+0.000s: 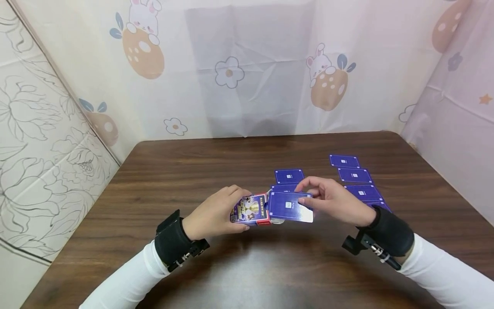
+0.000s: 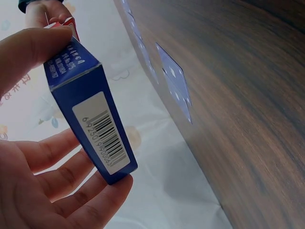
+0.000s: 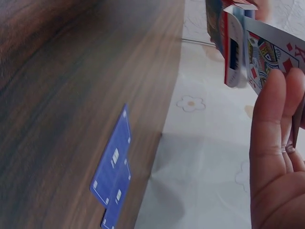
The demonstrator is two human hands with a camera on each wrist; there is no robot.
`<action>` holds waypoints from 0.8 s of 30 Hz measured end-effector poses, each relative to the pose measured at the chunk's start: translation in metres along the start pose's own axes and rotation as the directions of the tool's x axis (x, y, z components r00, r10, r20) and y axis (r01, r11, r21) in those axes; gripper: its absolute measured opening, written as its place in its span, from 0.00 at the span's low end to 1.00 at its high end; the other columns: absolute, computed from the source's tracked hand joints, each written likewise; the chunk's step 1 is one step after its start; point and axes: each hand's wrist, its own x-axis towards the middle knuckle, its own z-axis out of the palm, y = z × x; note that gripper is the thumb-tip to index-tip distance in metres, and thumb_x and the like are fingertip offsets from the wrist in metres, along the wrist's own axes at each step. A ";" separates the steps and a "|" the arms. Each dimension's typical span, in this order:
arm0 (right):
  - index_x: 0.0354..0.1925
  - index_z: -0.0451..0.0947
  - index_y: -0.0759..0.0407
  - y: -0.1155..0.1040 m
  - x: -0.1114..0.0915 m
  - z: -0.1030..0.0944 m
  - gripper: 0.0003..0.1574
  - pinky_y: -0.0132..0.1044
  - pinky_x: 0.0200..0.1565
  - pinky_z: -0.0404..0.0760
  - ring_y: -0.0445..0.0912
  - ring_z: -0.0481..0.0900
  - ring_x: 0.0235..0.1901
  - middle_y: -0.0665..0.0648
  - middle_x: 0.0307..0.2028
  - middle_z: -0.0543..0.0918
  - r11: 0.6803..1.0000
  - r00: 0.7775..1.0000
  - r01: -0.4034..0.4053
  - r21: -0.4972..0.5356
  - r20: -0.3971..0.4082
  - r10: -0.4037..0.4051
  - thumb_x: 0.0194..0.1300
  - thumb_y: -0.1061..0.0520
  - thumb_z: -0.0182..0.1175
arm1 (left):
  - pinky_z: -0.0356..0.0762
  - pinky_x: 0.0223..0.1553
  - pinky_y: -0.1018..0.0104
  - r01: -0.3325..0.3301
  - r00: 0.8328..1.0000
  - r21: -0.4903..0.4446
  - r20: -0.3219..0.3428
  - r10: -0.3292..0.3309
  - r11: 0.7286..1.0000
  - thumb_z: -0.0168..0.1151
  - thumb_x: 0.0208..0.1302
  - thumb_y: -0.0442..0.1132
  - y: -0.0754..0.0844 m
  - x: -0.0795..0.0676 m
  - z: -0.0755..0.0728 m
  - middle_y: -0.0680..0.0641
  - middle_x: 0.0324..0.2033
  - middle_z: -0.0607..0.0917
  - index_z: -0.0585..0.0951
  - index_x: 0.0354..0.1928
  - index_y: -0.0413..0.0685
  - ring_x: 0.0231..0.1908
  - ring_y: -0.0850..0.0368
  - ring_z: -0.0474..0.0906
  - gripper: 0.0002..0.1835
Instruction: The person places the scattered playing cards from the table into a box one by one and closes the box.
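My left hand (image 1: 214,211) grips a small blue and red playing-card box (image 1: 251,209), thumb on one edge and fingers on the other. The left wrist view shows the box's end with a barcode (image 2: 106,136). The box's open end points right. My right hand (image 1: 335,201) pinches a blue-backed playing card (image 1: 286,205) between thumb and fingers at that opening. In the right wrist view its face is a king of diamonds (image 3: 267,56). Whether the card is wholly out of the box I cannot tell.
Behind the right hand, two blue-backed cards (image 1: 289,175) lie overlapping or close together on the brown wooden table (image 1: 185,167). Farther right is a column of several more face-down cards (image 1: 354,175), partly hidden by the right wrist. A patterned curtain (image 1: 247,103) stands behind the table.
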 end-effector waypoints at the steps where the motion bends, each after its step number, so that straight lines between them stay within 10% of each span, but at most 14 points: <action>1: 0.48 0.65 0.62 0.001 0.001 0.002 0.17 0.40 0.33 0.78 0.51 0.77 0.32 0.59 0.34 0.80 1.000 1.000 0.003 0.005 0.007 -0.003 0.64 0.57 0.55 | 0.68 0.42 0.67 0.002 1.000 -0.001 0.001 -0.002 1.000 0.70 0.43 0.51 0.000 -0.001 0.000 0.52 0.44 0.73 0.68 0.55 0.46 0.40 0.62 0.66 0.36; 24: 0.46 0.67 0.63 0.003 0.022 0.028 0.14 0.43 0.29 0.78 0.50 0.79 0.28 0.57 0.32 0.81 0.998 0.992 0.027 0.052 0.119 -0.033 0.64 0.59 0.55 | 0.69 0.41 0.68 -0.010 0.999 0.002 0.052 0.010 1.000 0.71 0.42 0.53 0.004 0.000 0.006 0.52 0.44 0.73 0.69 0.55 0.48 0.41 0.62 0.66 0.37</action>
